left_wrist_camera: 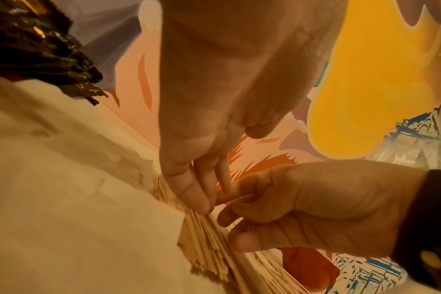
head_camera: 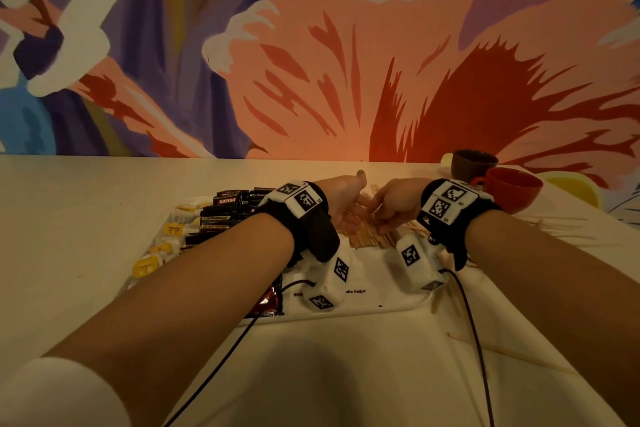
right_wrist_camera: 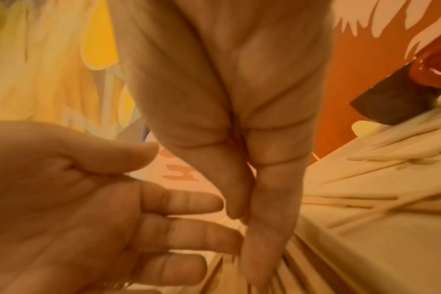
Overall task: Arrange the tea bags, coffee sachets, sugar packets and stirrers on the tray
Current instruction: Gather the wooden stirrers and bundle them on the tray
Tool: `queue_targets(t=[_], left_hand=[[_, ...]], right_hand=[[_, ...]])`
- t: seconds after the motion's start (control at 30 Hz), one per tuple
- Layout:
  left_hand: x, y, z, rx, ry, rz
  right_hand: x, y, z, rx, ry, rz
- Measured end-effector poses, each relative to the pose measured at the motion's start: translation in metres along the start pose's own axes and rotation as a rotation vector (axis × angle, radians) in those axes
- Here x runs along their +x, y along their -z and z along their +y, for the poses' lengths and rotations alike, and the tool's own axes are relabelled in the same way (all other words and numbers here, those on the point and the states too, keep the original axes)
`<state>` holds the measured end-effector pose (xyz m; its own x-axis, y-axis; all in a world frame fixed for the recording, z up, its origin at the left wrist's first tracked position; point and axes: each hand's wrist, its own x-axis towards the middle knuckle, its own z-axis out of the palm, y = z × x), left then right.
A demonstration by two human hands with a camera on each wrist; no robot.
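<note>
A white tray (head_camera: 391,308) holds tea bags (head_camera: 162,250) with yellow tags at its left, black coffee sachets (head_camera: 225,208) beside them and white sugar packets (head_camera: 360,291) at the front. A stack of wooden stirrers (head_camera: 367,239) lies at the tray's back right. My left hand (head_camera: 349,218) hovers over the stack with straight fingers, and its fingertips (left_wrist_camera: 202,204) touch the stirrers (left_wrist_camera: 207,248). My right hand (head_camera: 379,215) meets it from the right, thumb and curled fingers (left_wrist_camera: 229,218) pinching a few stirrers at the stack's edge.
More stirrers (head_camera: 554,222) lie scattered on the cloth right of the tray. A brown cup (head_camera: 472,163) and a red cup (head_camera: 512,189) stand at the back right. A red sachet (head_camera: 266,302) lies under my left forearm. Cables trail from both wrists toward me.
</note>
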<state>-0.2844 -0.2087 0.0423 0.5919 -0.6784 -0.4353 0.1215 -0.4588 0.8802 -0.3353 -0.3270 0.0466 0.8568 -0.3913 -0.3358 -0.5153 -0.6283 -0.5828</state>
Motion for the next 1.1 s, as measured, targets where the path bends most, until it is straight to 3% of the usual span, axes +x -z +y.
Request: queue_targets(t=[0.17, 0.33, 0.5, 0.6, 0.73, 0.8, 0.9, 1.1], left_hand=[[-0.015, -0.003, 0.006, 0.071, -0.125, 0.004], [-0.054, -0.036, 0.017, 0.59, -0.343, -0.148], [-0.087, -0.09, 0.01, 1.068, -0.535, -0.372], [-0.091, -0.125, 0.001, 1.23, -0.588, -0.39], [-0.083, -0.156, -0.011, 1.452, -0.586, -0.391], [-0.079, -0.162, -0.013, 1.488, -0.603, -0.368], [-0.077, -0.16, -0.008, 1.469, -0.514, -0.339], [-0.06, -0.128, 0.007, 1.061, -0.309, -0.021]], right_hand=[[-0.012, 0.015, 0.01, 0.076, 0.003, 0.054], [-0.037, 0.031, 0.031, 0.077, -0.017, 0.067], [-0.07, 0.052, 0.071, 0.105, -0.072, 0.235], [-0.091, 0.064, 0.099, 0.081, -0.132, 0.358], [-0.108, 0.073, 0.129, 0.004, -0.192, 0.38], [-0.111, 0.077, 0.14, -0.007, -0.208, 0.374], [-0.114, 0.082, 0.15, -0.001, -0.225, 0.383], [-0.105, 0.088, 0.168, -0.188, -0.317, 0.391]])
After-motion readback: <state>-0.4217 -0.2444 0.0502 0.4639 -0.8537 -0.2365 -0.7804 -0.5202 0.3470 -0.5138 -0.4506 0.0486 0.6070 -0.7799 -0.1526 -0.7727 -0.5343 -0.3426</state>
